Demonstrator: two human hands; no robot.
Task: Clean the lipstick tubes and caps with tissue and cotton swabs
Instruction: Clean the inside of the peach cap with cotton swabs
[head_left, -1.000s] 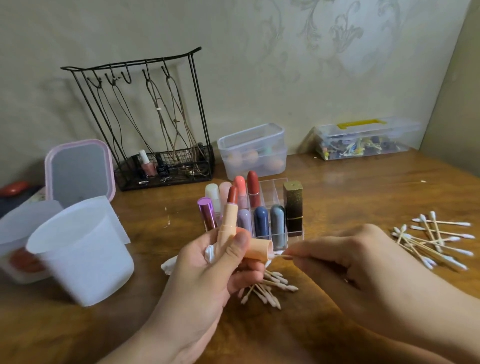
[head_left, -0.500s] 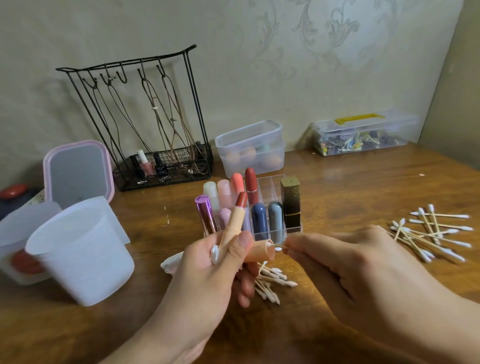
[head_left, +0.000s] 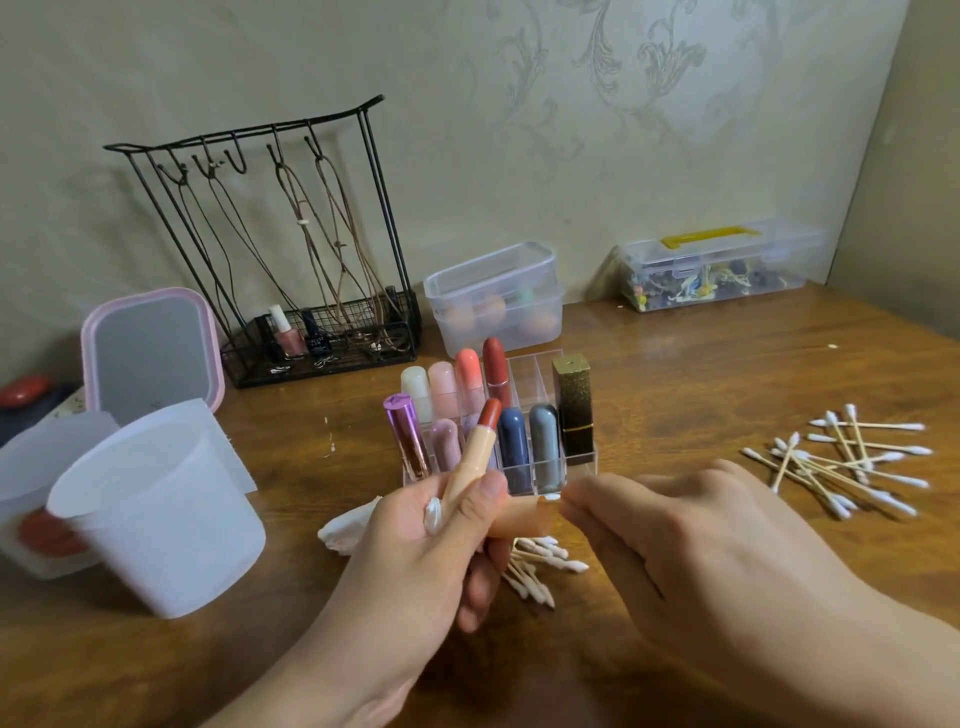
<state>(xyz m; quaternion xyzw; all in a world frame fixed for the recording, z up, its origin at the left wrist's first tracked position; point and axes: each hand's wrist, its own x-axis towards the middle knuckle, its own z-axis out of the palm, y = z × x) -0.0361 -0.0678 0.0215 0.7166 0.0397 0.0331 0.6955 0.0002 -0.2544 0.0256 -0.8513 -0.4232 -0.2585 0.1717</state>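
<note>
Lipstick tube (head_left: 475, 457) in left hand (head_left: 415, 561), wood table (head_left: 701, 374), wallpapered wall (head_left: 519, 104) behind

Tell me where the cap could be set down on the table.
Bare wood lies between the clear lipstick organizer and the cotton swab pile at right, and behind that pile. Crowded: around the white cup and under the hands.

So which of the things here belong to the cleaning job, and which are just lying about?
In use:
- open lipstick and its cap, gripped by left hand
- cotton swab, pinched by right hand
- tissue
- fresh swabs
- lipstick organiser

Lying about:
- jewellery stand
- mirror
- white cup
- storage boxes
</note>
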